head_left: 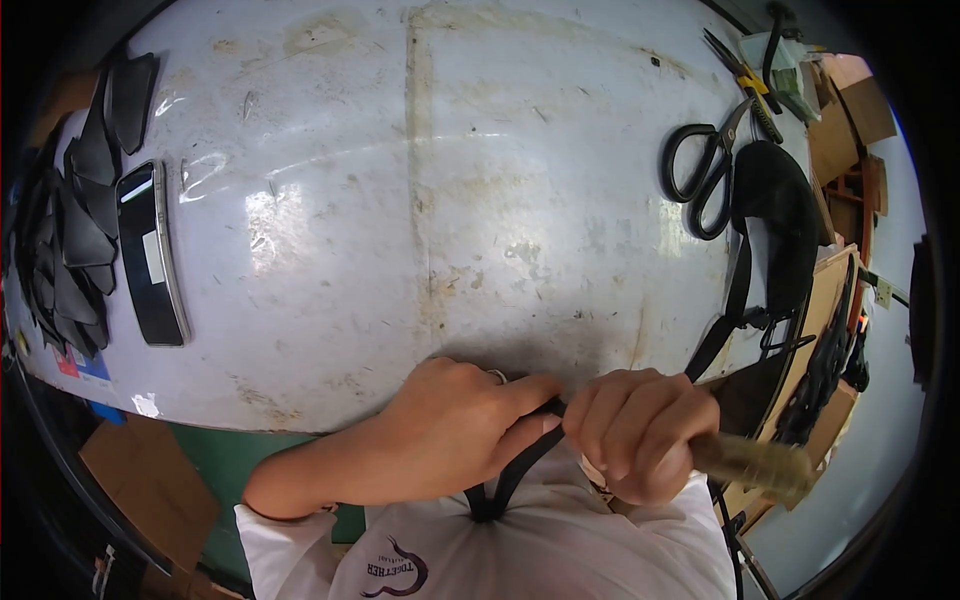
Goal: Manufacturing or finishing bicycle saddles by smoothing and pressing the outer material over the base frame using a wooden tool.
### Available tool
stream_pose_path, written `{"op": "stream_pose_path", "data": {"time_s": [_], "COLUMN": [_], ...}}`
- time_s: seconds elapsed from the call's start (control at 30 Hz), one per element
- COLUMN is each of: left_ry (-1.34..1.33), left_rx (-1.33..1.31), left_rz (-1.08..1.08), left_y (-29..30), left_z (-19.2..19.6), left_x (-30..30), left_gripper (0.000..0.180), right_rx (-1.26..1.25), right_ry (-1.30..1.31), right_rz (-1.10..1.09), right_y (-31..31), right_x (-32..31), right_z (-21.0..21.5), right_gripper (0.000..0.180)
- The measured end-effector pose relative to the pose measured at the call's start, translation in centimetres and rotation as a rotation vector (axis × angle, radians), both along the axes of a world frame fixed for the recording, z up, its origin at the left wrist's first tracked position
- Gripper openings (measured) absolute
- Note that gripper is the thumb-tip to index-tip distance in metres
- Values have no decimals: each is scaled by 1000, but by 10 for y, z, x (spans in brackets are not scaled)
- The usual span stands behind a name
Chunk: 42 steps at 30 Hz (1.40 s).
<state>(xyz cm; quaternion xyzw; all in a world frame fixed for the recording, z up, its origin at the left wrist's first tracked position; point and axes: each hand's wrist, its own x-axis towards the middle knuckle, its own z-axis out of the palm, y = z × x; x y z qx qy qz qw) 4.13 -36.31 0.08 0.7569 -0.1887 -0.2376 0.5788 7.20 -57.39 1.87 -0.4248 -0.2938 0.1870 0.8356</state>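
At the table's near edge, my left hand (475,410) is closed, thumb and fingers pinching a black strap (525,465). The strap runs down from the fingertips to the front of my white shirt. Right beside it, my right hand (640,430) makes a fist around a tool with a thick, worn brown handle (755,465), whose end sticks out to the right, slightly blurred. The tool's working end is hidden by my fingers. Another stretch of black strap (712,345) leads from behind my right hand to a black fabric piece (775,225) on the right.
Black-handled scissors (708,180) lie at the right, below yellow-handled pliers (755,83). A phone (152,255) rests on the white table (330,300) at the left, beside a pile of black cut pieces (75,230). Cardboard (150,485) stands below the left edge.
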Motion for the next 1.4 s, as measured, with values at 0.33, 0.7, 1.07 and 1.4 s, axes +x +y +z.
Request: {"op": "stream_pose_path", "data": {"time_s": [0.33, 0.7, 1.07, 1.4], "left_ry": [65, 83, 75, 106], "left_rx": [52, 19, -8, 75], "left_rz": [-16, 23, 43, -90], "left_y": [3, 14, 14, 10], "left_z": [5, 7, 5, 6], "left_x": [0, 0, 0, 5], "left_gripper": [27, 27, 34, 47], "right_rx": [-45, 203, 148, 435], "right_ry": [-618, -208, -97, -533], "right_rz": [-194, -381, -492, -313], "right_y": [4, 9, 18, 15], "right_x": [-27, -44, -63, -38], "right_z": [-5, -32, -15, -16], "right_gripper": [31, 32, 37, 24]}}
